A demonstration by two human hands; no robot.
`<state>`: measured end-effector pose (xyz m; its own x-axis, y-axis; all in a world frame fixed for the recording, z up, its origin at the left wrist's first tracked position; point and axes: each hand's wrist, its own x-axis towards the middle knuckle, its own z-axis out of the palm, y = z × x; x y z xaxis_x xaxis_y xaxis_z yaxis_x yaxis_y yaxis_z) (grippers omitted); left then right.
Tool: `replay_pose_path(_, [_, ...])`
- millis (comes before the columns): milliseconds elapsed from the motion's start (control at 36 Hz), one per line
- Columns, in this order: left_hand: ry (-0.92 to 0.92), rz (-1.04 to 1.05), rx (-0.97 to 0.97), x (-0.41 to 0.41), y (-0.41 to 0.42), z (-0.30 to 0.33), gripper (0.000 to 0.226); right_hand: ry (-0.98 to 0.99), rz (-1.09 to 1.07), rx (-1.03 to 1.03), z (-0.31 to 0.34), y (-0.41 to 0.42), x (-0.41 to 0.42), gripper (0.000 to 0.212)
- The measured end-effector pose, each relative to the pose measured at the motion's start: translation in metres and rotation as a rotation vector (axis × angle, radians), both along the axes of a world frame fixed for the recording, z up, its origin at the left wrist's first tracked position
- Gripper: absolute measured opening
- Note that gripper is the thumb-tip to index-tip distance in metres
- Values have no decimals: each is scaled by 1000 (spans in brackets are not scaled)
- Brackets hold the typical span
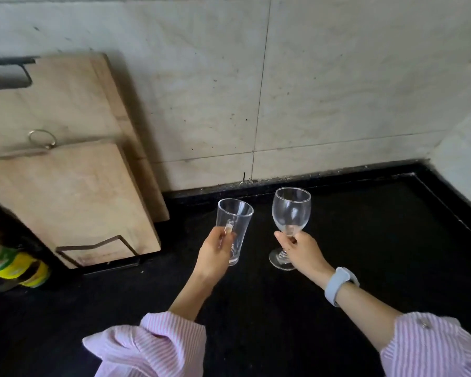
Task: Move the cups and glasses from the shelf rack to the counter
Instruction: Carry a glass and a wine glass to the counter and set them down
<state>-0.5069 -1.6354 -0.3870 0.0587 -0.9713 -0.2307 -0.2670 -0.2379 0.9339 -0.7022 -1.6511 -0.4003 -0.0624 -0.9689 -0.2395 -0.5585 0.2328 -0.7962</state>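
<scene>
Two glasses are being carried at once, low over the black worktop (365,240) in the middle of the frame. The left hand (215,250) is closed in a grip on the handle of a clear glass mug (235,227), and the right hand (301,247) is closed around the stem of a wine glass (291,210), just under the bowl.

Both are held upright and near each other but apart. Whether their bases are already touching the worktop cannot be told — the dark surface gives no clear contact line.

No other cups or glasses are seen on the worktop, so this is judged an early pair; setting down and letting go are left.

The shelf rack is hardly shown — only dark bars at the left edge, behind two cutting boards (65,197), so what is left on it cannot be counted.
</scene>
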Motion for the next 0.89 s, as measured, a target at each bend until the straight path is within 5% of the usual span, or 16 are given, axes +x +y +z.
replay_pose_path(250, [-7, -70, -162, -6, -51, -38, 16, -84, -64, 1, -50, -99, 1, 21])
replay_pose_path(639, [12, -73, -298, -20, -78, -78, 15, -170, -101, -66, -90, -136, 4, 7])
replay_pose_path(889, [-27, -14, -332, -24, -90, -87, 21, -266, -178, -124, -94, -138, 11, 21])
